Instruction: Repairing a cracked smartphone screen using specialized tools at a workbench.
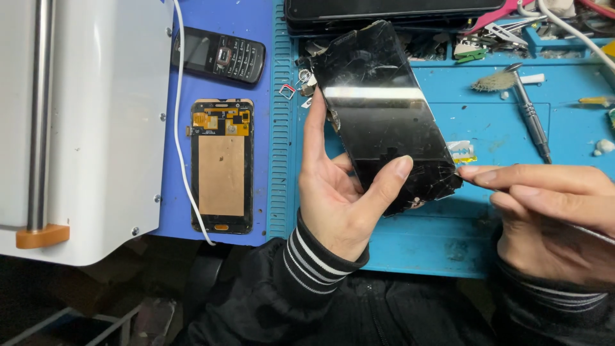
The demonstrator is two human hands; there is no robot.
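Note:
My left hand (343, 195) grips a black phone screen panel with cracked glass (384, 115), tilted upright above the blue work mat (416, 250); the thumb lies across its lower face. My right hand (551, 211) comes in from the right. Its fingertips pinch a thin tool whose tip touches the panel's cracked lower right corner.
A display assembly with a copper-coloured back (221, 165) lies on the purple pad, beside a white cable (182, 141). A black keypad phone (219, 54) sits above it. A white machine (83, 122) fills the left. A screwdriver (530, 112), small brush (496, 81) and loose parts lie at the mat's back.

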